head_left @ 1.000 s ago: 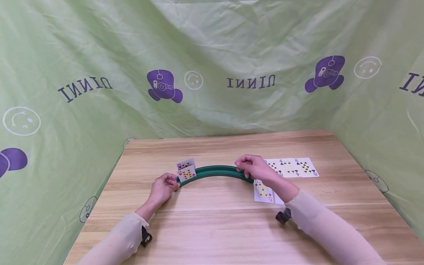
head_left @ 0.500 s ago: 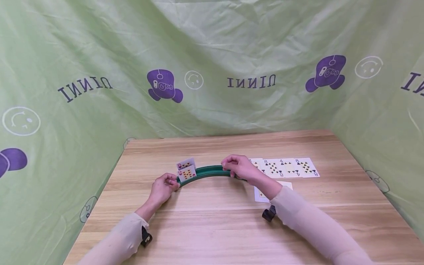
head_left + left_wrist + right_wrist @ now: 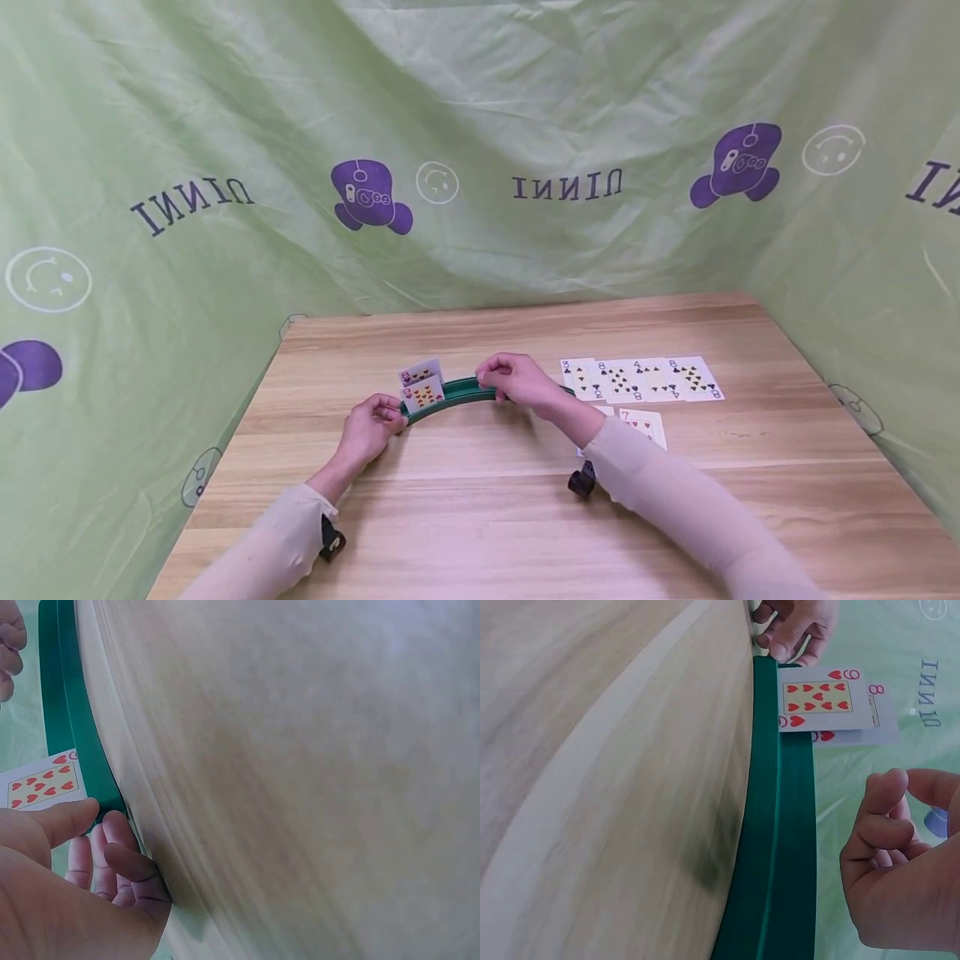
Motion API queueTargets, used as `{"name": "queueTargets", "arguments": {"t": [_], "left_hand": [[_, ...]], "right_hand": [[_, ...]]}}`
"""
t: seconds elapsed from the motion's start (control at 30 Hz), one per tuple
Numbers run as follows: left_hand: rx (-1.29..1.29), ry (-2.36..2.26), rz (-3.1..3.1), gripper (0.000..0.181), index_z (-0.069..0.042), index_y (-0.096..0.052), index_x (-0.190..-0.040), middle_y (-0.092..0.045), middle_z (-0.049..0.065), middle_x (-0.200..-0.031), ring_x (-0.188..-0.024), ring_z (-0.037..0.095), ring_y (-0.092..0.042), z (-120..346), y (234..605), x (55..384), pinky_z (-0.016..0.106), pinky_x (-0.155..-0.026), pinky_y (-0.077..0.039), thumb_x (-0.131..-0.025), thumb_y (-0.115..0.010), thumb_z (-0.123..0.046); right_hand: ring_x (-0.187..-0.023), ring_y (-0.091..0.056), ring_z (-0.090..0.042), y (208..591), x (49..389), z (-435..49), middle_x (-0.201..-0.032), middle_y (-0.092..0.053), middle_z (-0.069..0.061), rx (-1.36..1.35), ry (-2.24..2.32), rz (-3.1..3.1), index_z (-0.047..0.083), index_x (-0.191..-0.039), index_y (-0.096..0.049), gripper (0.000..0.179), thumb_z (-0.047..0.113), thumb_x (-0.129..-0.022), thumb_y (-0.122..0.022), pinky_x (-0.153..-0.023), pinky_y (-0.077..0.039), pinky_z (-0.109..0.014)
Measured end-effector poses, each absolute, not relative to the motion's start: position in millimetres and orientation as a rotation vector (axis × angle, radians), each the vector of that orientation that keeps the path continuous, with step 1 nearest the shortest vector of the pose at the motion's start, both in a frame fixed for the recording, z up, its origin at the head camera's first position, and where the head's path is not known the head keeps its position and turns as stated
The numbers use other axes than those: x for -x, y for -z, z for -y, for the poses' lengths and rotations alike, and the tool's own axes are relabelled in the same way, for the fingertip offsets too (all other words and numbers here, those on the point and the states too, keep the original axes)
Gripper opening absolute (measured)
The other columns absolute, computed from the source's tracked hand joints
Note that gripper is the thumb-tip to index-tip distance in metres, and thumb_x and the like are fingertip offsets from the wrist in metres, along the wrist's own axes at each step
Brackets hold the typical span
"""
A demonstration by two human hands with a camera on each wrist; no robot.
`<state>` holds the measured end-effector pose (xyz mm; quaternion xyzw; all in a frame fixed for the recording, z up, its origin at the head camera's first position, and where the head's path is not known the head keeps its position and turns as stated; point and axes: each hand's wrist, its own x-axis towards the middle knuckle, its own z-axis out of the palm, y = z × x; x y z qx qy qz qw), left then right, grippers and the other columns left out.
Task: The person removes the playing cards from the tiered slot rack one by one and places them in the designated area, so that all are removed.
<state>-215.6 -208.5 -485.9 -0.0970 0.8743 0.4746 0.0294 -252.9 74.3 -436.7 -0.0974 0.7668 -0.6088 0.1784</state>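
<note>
A curved green card holder (image 3: 459,390) lies on the table. Near its left end, two heart playing cards stand in it, a front card (image 3: 817,701) and a rear card (image 3: 883,720) that is partly covered. My left hand (image 3: 366,432) grips that left end between thumb and fingers. Over the holder's middle is my right hand (image 3: 519,382), fingers curled and the thumb tip meeting the index finger, with nothing visible between them in the right wrist view. The right hand hides part of the holder in the head view.
Face-up club cards (image 3: 617,381) lie in a row at the right on the wooden table (image 3: 480,508). Nearer me, a heart card (image 3: 651,427) lies beside a card partly hidden by my right sleeve. A green printed cloth (image 3: 480,258) hangs behind and at both sides.
My right hand has moved left along the holder, uncovering the club cards and the heart card at the right. The left hand and the two standing cards have stayed in place.
</note>
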Motion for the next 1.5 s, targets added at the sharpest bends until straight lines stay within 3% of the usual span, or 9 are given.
{"name": "queueTargets", "arguments": {"t": [0.3, 0.63, 0.93, 1.2, 1.37, 1.5], "left_hand": [[0.303, -1.465, -2.700, 0.028, -0.003, -0.063, -0.111, -0.064, 0.011, -0.098, -0.084, 0.018, -0.061, 207.5, 487.3, 214.9, 0.019, -0.067, -0.048, -0.084, -0.072, 0.002], [0.307, -1.461, -2.698, 0.028, -0.004, -0.063, -0.111, -0.065, 0.011, -0.098, -0.083, 0.018, -0.061, 207.9, 488.4, 215.1, 0.019, -0.067, -0.048, -0.085, -0.072, 0.001], [0.302, -1.460, -2.701, 0.028, -0.004, -0.064, -0.111, -0.065, 0.011, -0.098, -0.084, 0.018, -0.061, 208.1, 487.3, 216.0, 0.019, -0.068, -0.048, -0.085, -0.073, 0.001], [0.296, -1.450, -2.711, 0.028, -0.003, -0.063, -0.111, -0.065, 0.011, -0.098, -0.083, 0.017, -0.061, 208.9, 487.4, 216.6, 0.019, -0.066, -0.048, -0.085, -0.073, 0.000], [0.277, -1.451, -2.719, 0.027, -0.002, -0.063, -0.110, -0.066, 0.012, -0.097, -0.081, 0.016, -0.060, 208.9, 487.6, 216.7, 0.019, -0.065, -0.047, -0.085, -0.073, 0.000], [0.264, -1.447, -2.726, 0.028, -0.002, -0.063, -0.110, -0.066, 0.012, -0.097, -0.081, 0.016, -0.061, 209.5, 488.3, 216.5, 0.020, -0.066, -0.048, -0.084, -0.072, 0.000]], "right_hand": [[-0.063, -0.055, -0.012, 440.0, 259.2, -54.8, -0.109, -0.068, -0.022, 0.294, 1.699, -2.184, 0.002, -0.115, -0.065, 0.022, 0.016, -0.097, -0.062, -0.059, -0.045, -0.026], [-0.062, -0.055, -0.013, 445.5, 264.5, -35.3, -0.094, -0.065, -0.005, 0.318, 1.679, -2.228, 0.001, -0.115, -0.067, 0.024, 0.015, -0.096, -0.064, -0.062, -0.047, -0.027], [-0.061, -0.055, -0.013, 444.6, 264.1, -21.4, -0.096, -0.066, -0.006, 0.331, 1.656, -2.274, 0.010, -0.109, -0.071, 0.016, 0.016, -0.095, -0.065, -0.062, -0.048, -0.033], [-0.075, -0.063, -0.029, 444.6, 263.3, -14.2, -0.102, -0.067, -0.008, 0.352, 1.631, -2.281, 0.006, -0.110, -0.071, 0.018, 0.015, -0.096, -0.065, -0.070, -0.054, -0.040], [-0.072, -0.059, -0.019, 446.1, 263.2, -10.8, -0.099, -0.066, -0.006, 0.336, 1.646, -2.258, 0.009, -0.104, -0.072, 0.012, 0.014, -0.095, -0.066, -0.075, -0.055, -0.044], [-0.072, -0.059, -0.019, 447.9, 262.6, -9.3, -0.097, -0.064, -0.005, 0.338, 1.653, -2.254, 0.010, -0.101, -0.072, 0.008, 0.014, -0.095, -0.067, -0.080, -0.055, -0.050]]}}
